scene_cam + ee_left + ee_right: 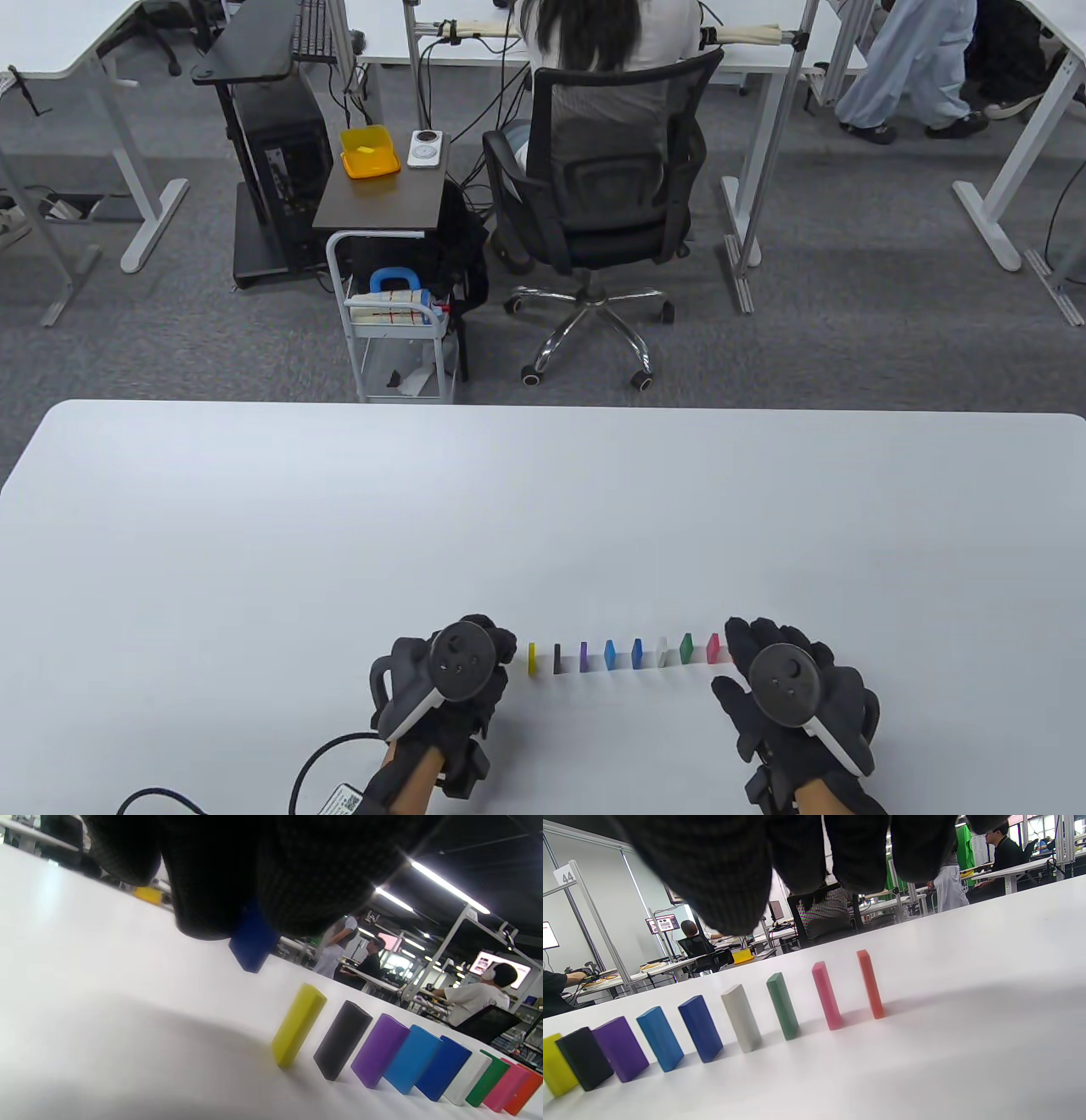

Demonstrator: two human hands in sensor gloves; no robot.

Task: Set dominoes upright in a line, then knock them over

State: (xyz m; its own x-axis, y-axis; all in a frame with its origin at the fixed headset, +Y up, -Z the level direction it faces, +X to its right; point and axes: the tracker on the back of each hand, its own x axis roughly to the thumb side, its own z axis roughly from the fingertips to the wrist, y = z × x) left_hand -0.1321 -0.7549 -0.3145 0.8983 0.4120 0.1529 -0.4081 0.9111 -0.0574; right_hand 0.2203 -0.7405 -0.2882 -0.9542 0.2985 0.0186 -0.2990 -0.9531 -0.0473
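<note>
Several coloured dominoes stand upright in a line on the white table (339,543), running from yellow (532,660) on the left to pink (713,649) on the right. The orange end domino (870,984) shows only in the wrist views. My left hand (502,649) hovers just left of the yellow domino (297,1027). Its fingers (203,899) pinch a dark blue domino (252,942) held slightly above the table. My right hand (747,645) rests at the right end of the line with relaxed fingers (729,878) and holds nothing.
A black cable (322,764) lies on the table by my left wrist. Beyond the table's far edge stand a white cart (399,340) and an office chair (594,195) with a person seated in it.
</note>
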